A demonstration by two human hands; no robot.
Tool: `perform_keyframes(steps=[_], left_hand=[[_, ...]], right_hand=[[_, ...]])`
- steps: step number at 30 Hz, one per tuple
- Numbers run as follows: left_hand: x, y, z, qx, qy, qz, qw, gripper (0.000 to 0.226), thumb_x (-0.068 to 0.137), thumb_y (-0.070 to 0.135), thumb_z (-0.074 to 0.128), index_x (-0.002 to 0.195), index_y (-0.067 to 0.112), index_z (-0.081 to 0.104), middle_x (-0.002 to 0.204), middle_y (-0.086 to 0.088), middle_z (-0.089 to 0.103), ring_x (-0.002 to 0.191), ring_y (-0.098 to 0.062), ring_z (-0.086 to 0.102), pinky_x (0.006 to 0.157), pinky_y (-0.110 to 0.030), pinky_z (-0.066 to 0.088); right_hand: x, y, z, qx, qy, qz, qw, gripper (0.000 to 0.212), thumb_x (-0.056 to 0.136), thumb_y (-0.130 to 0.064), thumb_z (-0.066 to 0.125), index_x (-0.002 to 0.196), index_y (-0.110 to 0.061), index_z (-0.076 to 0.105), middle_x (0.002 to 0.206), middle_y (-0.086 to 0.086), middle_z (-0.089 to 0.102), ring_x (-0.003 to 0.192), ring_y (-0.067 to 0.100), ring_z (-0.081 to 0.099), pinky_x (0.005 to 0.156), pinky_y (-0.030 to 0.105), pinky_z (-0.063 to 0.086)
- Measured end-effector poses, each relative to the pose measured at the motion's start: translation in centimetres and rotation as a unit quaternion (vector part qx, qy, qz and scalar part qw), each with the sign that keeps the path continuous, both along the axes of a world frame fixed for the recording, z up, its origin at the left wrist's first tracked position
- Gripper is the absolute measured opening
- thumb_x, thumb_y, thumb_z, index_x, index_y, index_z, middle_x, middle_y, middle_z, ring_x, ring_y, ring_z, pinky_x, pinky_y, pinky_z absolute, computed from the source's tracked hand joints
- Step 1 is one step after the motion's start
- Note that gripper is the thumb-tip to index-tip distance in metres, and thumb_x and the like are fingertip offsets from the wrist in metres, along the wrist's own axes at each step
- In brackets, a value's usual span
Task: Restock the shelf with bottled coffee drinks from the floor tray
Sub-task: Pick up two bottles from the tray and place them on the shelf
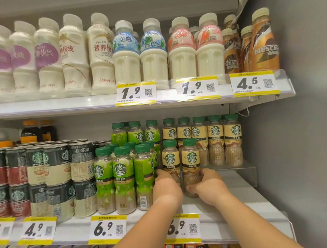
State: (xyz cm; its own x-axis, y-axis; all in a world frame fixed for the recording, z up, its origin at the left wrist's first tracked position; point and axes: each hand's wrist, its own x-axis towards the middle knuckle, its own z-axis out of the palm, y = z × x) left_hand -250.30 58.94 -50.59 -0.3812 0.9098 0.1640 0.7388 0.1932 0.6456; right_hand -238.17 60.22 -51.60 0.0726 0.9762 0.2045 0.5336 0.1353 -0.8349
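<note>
Head view: left hand (166,189) grip wraps one tan latte bottle (170,160), right hand (208,185) another (190,161); bottle bases hidden.

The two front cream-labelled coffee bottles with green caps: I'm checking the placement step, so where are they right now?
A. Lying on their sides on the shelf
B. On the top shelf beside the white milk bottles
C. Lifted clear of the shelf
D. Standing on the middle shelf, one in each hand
D: the two front cream-labelled coffee bottles with green caps stand upright on the middle shelf, the left hand around one and the right hand around the other.
</note>
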Motion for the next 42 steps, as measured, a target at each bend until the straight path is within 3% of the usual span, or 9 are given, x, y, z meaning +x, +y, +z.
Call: perform_keyframes(steps=[3, 9, 16, 20, 27, 31, 35, 38, 42], left_hand=[[0.0, 0.2, -0.1, 0.002, -0.011, 0.0, 1.0, 0.079, 0.093, 0.02, 0.065, 0.15, 0.0, 0.013, 0.143, -0.013, 0.051, 0.131, -0.026, 0.053, 0.104, -0.034, 0.046], [0.2, -0.1, -0.9, 0.044, -0.012, -0.002, 0.999, 0.064, 0.09, 0.012, 0.066, 0.141, 0.002, 0.028, 0.128, -0.013, 0.062, 0.118, -0.027, 0.063, 0.096, -0.034, 0.052], [0.4, -1.2, -0.1, 0.023, 0.016, -0.006, 1.0, 0.061, 0.093, 0.015, 0.065, 0.139, 0.002, 0.029, 0.136, -0.014, 0.055, 0.126, -0.026, 0.057, 0.098, -0.03, 0.047], [0.4, -2.0, 0.7, -0.002, 0.018, -0.022, 1.0, 0.059, 0.093, 0.018, 0.064, 0.139, 0.001, 0.031, 0.141, -0.015, 0.05, 0.131, -0.027, 0.052, 0.1, -0.031, 0.046], [-0.1, -4.6, 2.6, -0.042, 0.016, -0.092, 0.995, 0.068, 0.091, 0.015, 0.064, 0.144, -0.003, 0.026, 0.144, -0.02, 0.043, 0.13, -0.035, 0.05, 0.101, -0.039, 0.048], [-1.6, -7.8, 1.8, -0.002, 0.18, -0.173, 0.968, 0.055, 0.098, 0.026, 0.055, 0.141, 0.002, 0.031, 0.139, -0.019, 0.045, 0.126, -0.036, 0.049, 0.1, -0.042, 0.048], [-4.0, -11.4, -0.3, 0.074, 0.357, -0.202, 0.909, 0.068, 0.1, 0.048, 0.036, 0.154, 0.009, 0.02, 0.152, -0.016, 0.036, 0.14, -0.036, 0.034, 0.111, -0.051, 0.035], [-6.2, -13.2, -2.2, 0.09, 0.405, -0.208, 0.886, 0.077, 0.097, 0.062, 0.022, 0.158, 0.016, 0.009, 0.163, -0.016, 0.017, 0.15, -0.037, 0.014, 0.117, -0.06, 0.016], [-9.2, -15.9, -5.2, 0.121, 0.402, -0.235, 0.877, 0.081, 0.096, 0.066, 0.021, 0.158, 0.016, 0.005, 0.165, -0.017, 0.008, 0.152, -0.036, 0.006, 0.119, -0.06, 0.013]], right_hand=[[-0.2, -0.1, 0.0, 0.014, -0.001, -0.01, 1.0, 0.055, 0.071, -0.018, 0.086, 0.118, -0.009, 0.06, 0.116, 0.007, 0.067, 0.104, 0.026, 0.064, 0.079, 0.028, 0.046], [-0.3, -0.3, 0.0, 0.015, -0.013, -0.008, 1.0, 0.053, 0.073, -0.017, 0.086, 0.118, -0.009, 0.059, 0.118, 0.008, 0.067, 0.092, 0.02, 0.058, 0.078, 0.027, 0.043], [-0.5, -0.6, 0.1, 0.016, -0.04, -0.011, 0.999, 0.062, 0.069, -0.024, 0.087, 0.123, -0.011, 0.058, 0.122, 0.008, 0.067, 0.108, 0.027, 0.064, 0.09, 0.034, 0.052], [-0.5, -1.7, 0.5, 0.013, -0.134, -0.017, 0.991, 0.064, 0.074, -0.038, 0.08, 0.127, -0.016, 0.053, 0.126, 0.008, 0.063, 0.113, 0.029, 0.061, 0.093, 0.039, 0.051], [0.1, -5.1, 1.8, 0.024, -0.332, -0.068, 0.941, 0.073, 0.086, -0.058, 0.055, 0.144, -0.017, 0.035, 0.142, 0.009, 0.05, 0.124, 0.031, 0.053, 0.092, 0.042, 0.051], [0.5, -7.9, 1.2, 0.058, -0.419, -0.08, 0.903, 0.084, 0.087, -0.071, 0.039, 0.15, -0.016, 0.031, 0.152, 0.009, 0.041, 0.138, 0.032, 0.038, 0.111, 0.047, 0.035], [0.1, -11.1, -0.1, 0.093, -0.444, -0.09, 0.886, 0.084, 0.089, -0.071, 0.029, 0.155, -0.02, 0.021, 0.162, 0.009, 0.023, 0.15, 0.03, 0.014, 0.121, 0.05, 0.014], [-0.8, -13.6, -1.3, 0.093, -0.436, -0.089, 0.891, 0.081, 0.092, -0.068, 0.026, 0.157, -0.022, 0.012, 0.166, 0.007, 0.008, 0.153, 0.027, 0.001, 0.123, 0.049, 0.004], [-2.7, -18.2, -4.1, 0.08, -0.429, -0.108, 0.893, 0.078, 0.094, -0.065, 0.027, 0.157, -0.022, 0.013, 0.166, 0.009, 0.01, 0.153, 0.027, 0.004, 0.123, 0.049, 0.007]])
